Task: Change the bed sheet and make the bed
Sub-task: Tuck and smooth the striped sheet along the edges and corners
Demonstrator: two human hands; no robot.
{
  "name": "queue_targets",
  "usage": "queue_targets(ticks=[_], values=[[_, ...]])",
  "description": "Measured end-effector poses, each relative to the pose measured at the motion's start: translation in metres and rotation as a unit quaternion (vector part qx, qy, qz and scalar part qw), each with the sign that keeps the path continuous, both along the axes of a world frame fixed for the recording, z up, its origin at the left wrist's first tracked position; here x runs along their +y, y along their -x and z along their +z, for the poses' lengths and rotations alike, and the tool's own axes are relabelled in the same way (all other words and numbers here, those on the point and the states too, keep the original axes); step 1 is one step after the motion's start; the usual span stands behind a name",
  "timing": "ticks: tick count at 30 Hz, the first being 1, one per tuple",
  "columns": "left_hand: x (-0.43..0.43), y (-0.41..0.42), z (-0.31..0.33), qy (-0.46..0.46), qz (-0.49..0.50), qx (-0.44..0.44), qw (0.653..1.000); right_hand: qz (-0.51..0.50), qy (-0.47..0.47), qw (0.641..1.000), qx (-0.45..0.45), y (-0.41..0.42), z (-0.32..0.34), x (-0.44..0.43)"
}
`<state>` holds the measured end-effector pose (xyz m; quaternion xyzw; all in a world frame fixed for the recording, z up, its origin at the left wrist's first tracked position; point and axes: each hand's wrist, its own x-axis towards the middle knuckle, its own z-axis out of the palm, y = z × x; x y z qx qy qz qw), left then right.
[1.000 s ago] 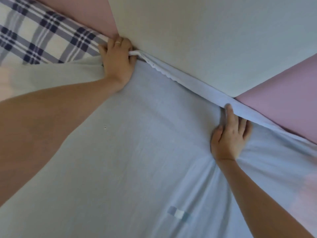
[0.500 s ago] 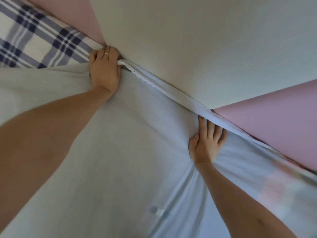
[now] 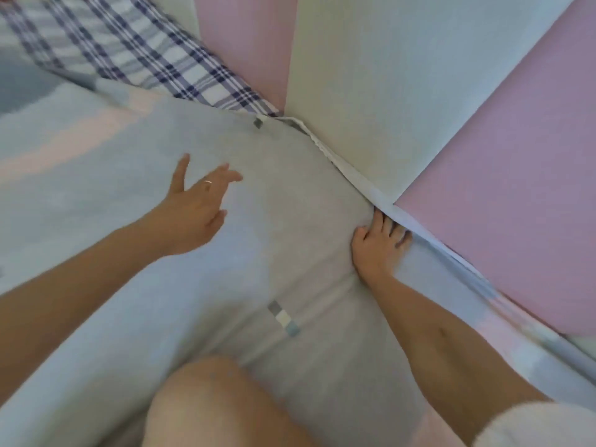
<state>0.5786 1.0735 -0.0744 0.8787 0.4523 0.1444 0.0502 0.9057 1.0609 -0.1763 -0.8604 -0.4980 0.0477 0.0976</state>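
Observation:
A pale blue-grey bed sheet (image 3: pixel 290 240) covers the mattress, with its white elastic hem (image 3: pixel 351 175) running along the padded wall. My right hand (image 3: pixel 377 246) presses on the sheet at that edge, fingertips reaching into the gap under the hem. My left hand (image 3: pixel 196 208) hovers over the middle of the sheet, fingers spread and holding nothing; a ring shows on one finger. A small patch of grey and white squares (image 3: pixel 283 317) lies on the sheet near my knee (image 3: pixel 213 401).
A plaid blue-and-white pillow (image 3: pixel 135 53) lies at the upper left against the wall. White (image 3: pixel 403 75) and pink padded wall panels (image 3: pixel 509 188) border the bed's far and right sides. A small tag (image 3: pixel 259 121) sits at the sheet's corner.
My left hand has let go of the sheet's corner by the pillow and pulled back over the mattress, opening. My right hand stays at the wall edge. The view has swung down, showing my knee.

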Motion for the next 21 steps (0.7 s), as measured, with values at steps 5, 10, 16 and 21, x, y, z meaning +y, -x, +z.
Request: queue_targets(ticks=[5,10,16,21], values=[[-0.12,0.005,0.04,0.108,0.16,0.021,0.981,0.416,-0.088,0.904,0.049,0.066,0.034,-0.107],[-0.153,-0.044,0.088,0.078,0.147,0.052,0.985,0.546,0.104,0.821,-0.13,-0.008,0.013,-0.141],[-0.147,-0.096,0.102,0.099,0.125,0.09,0.983,0.241,0.073,0.967,-0.04,-0.116,0.06,-0.118],[-0.126,-0.184,0.076,0.16,0.072,0.069,0.982,0.564,0.104,0.816,-0.076,-0.133,0.03,-0.294]])
